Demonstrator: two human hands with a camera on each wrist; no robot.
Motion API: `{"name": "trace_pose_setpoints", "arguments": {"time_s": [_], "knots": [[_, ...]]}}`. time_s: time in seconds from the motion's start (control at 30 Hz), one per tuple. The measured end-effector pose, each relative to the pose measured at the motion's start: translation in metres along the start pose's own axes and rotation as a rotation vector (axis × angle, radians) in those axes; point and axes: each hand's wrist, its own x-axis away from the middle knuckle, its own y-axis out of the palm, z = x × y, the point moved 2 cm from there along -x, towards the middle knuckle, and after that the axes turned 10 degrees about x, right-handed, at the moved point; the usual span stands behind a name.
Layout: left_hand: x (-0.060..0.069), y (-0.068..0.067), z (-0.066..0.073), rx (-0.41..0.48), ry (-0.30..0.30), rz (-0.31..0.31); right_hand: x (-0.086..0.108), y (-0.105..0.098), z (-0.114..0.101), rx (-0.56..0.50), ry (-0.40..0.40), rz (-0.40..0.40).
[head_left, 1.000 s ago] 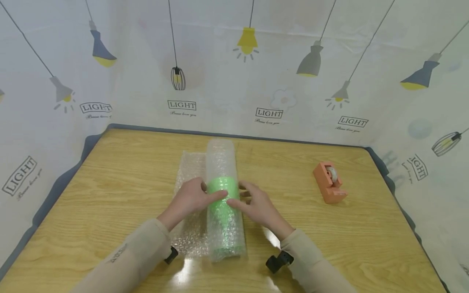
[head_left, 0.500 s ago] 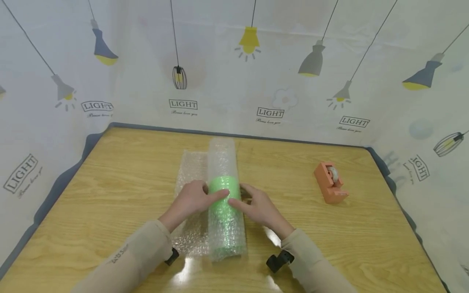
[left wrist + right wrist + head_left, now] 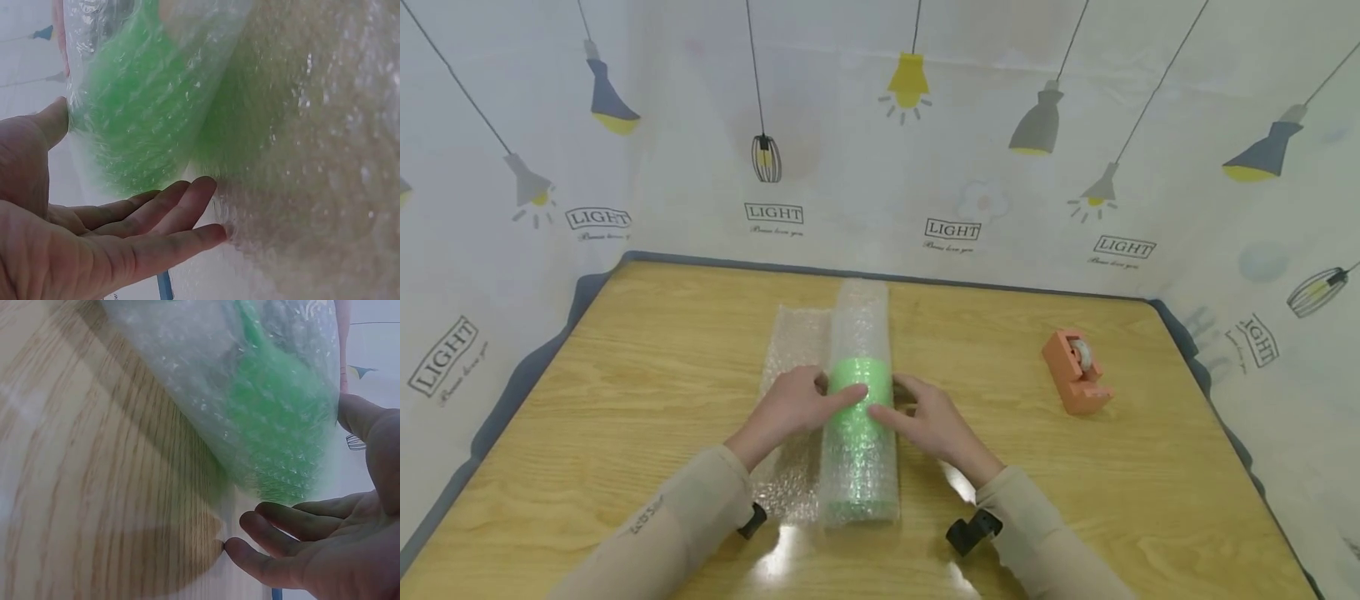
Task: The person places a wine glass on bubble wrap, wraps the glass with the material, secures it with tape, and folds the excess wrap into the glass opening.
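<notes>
Near the middle of the table, a roll of bubble wrap (image 3: 862, 321) lies lengthwise, with something green (image 3: 859, 375) showing through its clear layers. A flat sheet of the wrap (image 3: 801, 333) runs out from under it to the left. My left hand (image 3: 790, 404) holds the roll's left side, thumb on top; in the left wrist view its fingers (image 3: 194, 203) reach low along the roll. From the right, my right hand (image 3: 928, 421) holds the same stretch, its thumb on top and its fingers (image 3: 269, 534) low at the side. What the green thing is, I cannot tell.
An orange tape dispenser (image 3: 1075, 375) stands at the right on the wooden table (image 3: 1150, 483). A white curtain (image 3: 850, 100) printed with lamps hangs behind and at both sides. Each wrist wears a black camera strap.
The roll has turned slightly under both hands, its far end shifting a little to the right and its near end a little to the left. The hands have barely moved.
</notes>
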Motion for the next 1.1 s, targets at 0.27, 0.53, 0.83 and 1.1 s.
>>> {"name": "trace_pose_setpoints", "arguments": {"time_s": [0.27, 0.53, 0.83, 1.1], "knots": [[-0.002, -0.008, -0.002, -0.019, -0.012, -0.052, 0.0, -0.002, -0.005, 0.008, 0.017, -0.002], [-0.003, -0.017, -0.012, -0.001, -0.037, -0.063, -0.001, -0.001, -0.004, -0.023, 0.013, -0.005], [0.0, -0.022, -0.014, 0.041, -0.026, -0.001, -0.001, 0.001, -0.008, -0.028, 0.001, -0.004], [0.011, -0.022, -0.009, 0.078, 0.091, 0.136, 0.0, 0.006, -0.007, -0.046, 0.016, -0.028]]}}
